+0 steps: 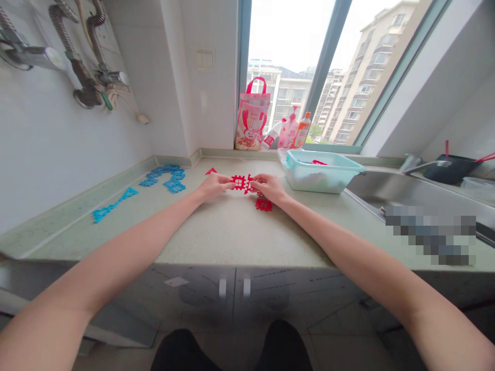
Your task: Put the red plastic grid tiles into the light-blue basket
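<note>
Both hands (213, 186) hold red notched pieces (234, 183) close together over the counter (216, 234).

The counter (216, 237) is pale and speckled, with a raised edge (216, 153) along the wall and window. At its left end lies a slanting blue strip (115, 204); beyond it, apart from it, a blue cluster (170, 172) bends round like a hook. Nearer the middle lie a red triangle (211, 171) at the back and a red square (263, 204) further forward. To the right stands a mint tub (315, 181) — just beside the sink (371, 186) set into the counter — and a pixelated patch (429, 237) hides the part in front.
</note>
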{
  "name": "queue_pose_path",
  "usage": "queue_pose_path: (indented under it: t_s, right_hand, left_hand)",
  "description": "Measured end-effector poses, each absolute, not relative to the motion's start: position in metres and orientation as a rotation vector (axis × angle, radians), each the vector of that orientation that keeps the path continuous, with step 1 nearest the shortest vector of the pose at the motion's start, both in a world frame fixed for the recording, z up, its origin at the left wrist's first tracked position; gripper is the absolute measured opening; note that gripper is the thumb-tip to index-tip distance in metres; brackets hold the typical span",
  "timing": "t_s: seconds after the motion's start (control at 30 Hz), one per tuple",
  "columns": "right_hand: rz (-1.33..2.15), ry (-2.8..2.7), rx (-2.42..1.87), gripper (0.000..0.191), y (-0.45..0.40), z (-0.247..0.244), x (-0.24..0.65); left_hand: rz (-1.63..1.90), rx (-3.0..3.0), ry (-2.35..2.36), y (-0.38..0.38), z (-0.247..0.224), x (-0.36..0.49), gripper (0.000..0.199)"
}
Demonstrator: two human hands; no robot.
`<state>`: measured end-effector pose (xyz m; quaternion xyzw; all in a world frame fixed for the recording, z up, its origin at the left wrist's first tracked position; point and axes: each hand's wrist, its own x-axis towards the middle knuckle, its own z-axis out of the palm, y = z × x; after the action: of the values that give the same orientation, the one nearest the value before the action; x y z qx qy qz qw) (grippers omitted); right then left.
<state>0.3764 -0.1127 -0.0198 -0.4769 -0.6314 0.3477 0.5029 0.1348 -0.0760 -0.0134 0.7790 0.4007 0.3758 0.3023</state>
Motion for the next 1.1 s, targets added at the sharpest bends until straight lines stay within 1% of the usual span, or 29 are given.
queue_pose_path:
  t_s: [0.1,0.27,0.57,0.77,0.93,1.1]
  right_hand:
    - [0.869,-1.528,-1.132,0.017,-0.112,-0.023,0.38]
    - [0.921,-1.598,-1.091,0.013,-0.112,-0.028,0.377]
    - [0.928,-1.504,-1.179,0.012,-0.114,-0.025,0.377]
    - [0.936,-1.531,-1.124,0.01,-0.113,-0.028,0.377]
    - [0.925,-1.572,-1.107,0.011,-0.109,-0.032,0.378]
    - [0.994,-1.557,-1.07,0.013,-0.111,-0.029,0.38]
  left_hand:
    - [0.968,2.036,1.052,-0.076,-0.012,0.134,0.034]
    - [0.908,2.084,1.012,-0.077,-0.013,0.136,0.036]
    - [0.848,2.108,1.041,-0.074,-0.013,0.134,0.038]
    - [0.859,2.117,1.048,-0.073,-0.016,0.135,0.036]
    - [0.834,2.142,1.026,-0.075,-0.015,0.134,0.038]
    - [0.823,2.111,1.002,-0.074,-0.016,0.132,0.037]
